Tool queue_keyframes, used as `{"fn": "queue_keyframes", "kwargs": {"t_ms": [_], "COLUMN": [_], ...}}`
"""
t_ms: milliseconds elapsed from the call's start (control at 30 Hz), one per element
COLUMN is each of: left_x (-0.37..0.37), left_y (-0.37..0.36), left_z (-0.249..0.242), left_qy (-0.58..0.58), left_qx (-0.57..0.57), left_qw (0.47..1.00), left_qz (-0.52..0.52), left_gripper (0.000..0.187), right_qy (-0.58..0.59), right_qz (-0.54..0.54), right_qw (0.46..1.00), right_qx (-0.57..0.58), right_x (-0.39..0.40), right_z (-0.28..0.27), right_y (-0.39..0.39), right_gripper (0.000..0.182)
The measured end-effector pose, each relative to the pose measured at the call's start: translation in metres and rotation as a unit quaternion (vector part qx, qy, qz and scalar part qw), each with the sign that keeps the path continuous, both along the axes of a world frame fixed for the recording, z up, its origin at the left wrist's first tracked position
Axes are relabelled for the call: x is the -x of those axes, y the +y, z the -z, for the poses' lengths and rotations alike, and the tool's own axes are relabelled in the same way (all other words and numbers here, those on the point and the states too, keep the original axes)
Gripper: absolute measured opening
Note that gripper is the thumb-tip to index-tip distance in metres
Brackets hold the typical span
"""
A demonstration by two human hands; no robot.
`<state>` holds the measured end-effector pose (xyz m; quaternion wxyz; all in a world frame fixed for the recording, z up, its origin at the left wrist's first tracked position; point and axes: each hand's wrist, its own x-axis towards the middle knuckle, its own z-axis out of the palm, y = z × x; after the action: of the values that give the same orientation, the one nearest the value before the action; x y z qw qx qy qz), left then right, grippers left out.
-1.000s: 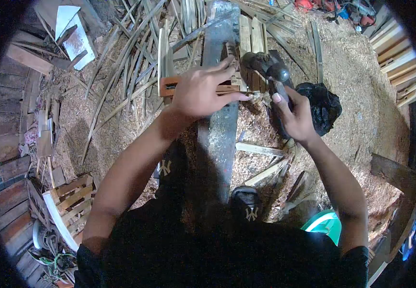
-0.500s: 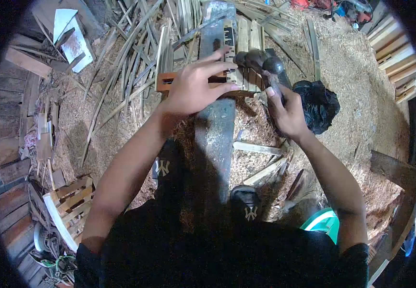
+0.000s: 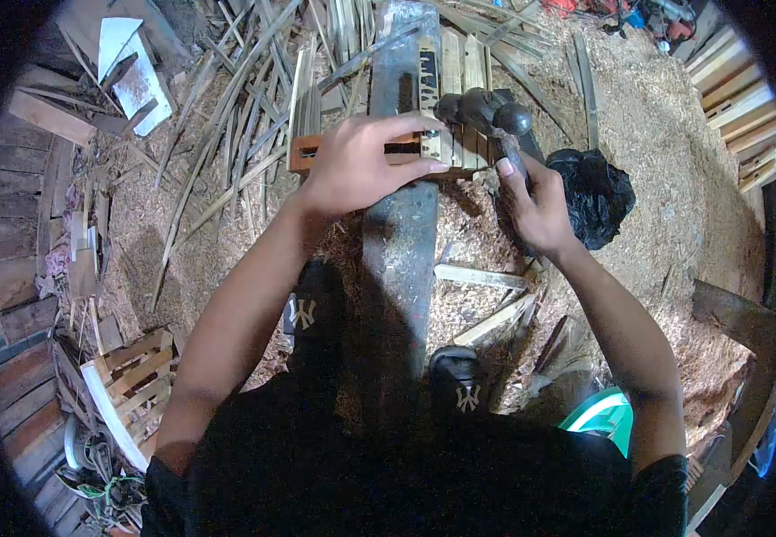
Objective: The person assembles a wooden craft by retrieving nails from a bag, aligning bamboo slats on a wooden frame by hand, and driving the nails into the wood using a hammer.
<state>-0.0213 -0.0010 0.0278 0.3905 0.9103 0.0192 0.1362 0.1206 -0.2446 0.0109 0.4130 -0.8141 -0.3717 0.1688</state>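
Observation:
My right hand (image 3: 545,208) is closed around the handle of a hammer (image 3: 484,114), its dark head hanging over the right side of a slatted wooden piece (image 3: 469,72). My left hand (image 3: 357,166) reaches across from the left, thumb and fingers stretched out and apart. Its fingertips touch the near end of a pale slat with black marks (image 3: 429,80). A reddish-brown wooden crosspiece (image 3: 306,154) with a slot runs under that hand. Whether a nail sits between the fingers is too small to tell. The piece rests on a long worn beam (image 3: 397,259) running toward me.
Thin wooden strips (image 3: 227,116) lie heaped at the far left over wood shavings. A black plastic bag (image 3: 594,199) is right of the hammer. Slatted panels (image 3: 733,98) stand at the far right. Offcuts (image 3: 482,277) and a green-and-white object (image 3: 601,419) lie near my feet.
My left index finger has come down toward me from farther up the marked slat, beside the other fingers. The hammer has shifted only slightly.

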Motion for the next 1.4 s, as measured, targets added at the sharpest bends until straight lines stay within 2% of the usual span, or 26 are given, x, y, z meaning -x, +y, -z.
{"fn": "queue_keyframes", "kwargs": {"t_ms": [133, 200, 400, 933, 1233, 1400], "left_x": [0.0003, -0.0004, -0.0005, 0.0006, 0.0005, 0.0006], "left_y": [-0.0004, -0.0014, 0.0016, -0.0003, -0.0031, -0.002], "left_z": [0.0017, 0.0009, -0.0033, 0.0007, 0.0062, 0.0031], "left_qy": [-0.001, -0.008, 0.012, 0.007, -0.004, 0.013], "left_qx": [-0.008, 0.034, -0.013, -0.003, -0.009, 0.005], "left_qw": [1.0, 0.999, 1.0, 1.0, 0.999, 1.0], "left_qz": [0.001, -0.012, -0.005, -0.007, -0.031, -0.021], "left_gripper": [0.05, 0.05, 0.051, 0.054, 0.053, 0.054], "right_qy": [-0.003, -0.001, 0.012, 0.019, 0.002, -0.003], "right_qz": [0.002, 0.004, 0.006, -0.005, -0.001, -0.006], "right_qw": [1.0, 1.0, 1.0, 1.0, 1.0, 1.0], "right_qx": [-0.025, -0.025, -0.005, 0.011, -0.019, 0.016], "right_x": [0.0001, 0.001, -0.0007, 0.0006, 0.003, -0.0011], "right_z": [0.0029, 0.0013, 0.0023, -0.0016, 0.0021, 0.005], "right_y": [0.0011, 0.0018, 0.0018, 0.0013, 0.0019, 0.0008], "right_gripper": [0.045, 0.044, 0.044, 0.04, 0.04, 0.039]}}
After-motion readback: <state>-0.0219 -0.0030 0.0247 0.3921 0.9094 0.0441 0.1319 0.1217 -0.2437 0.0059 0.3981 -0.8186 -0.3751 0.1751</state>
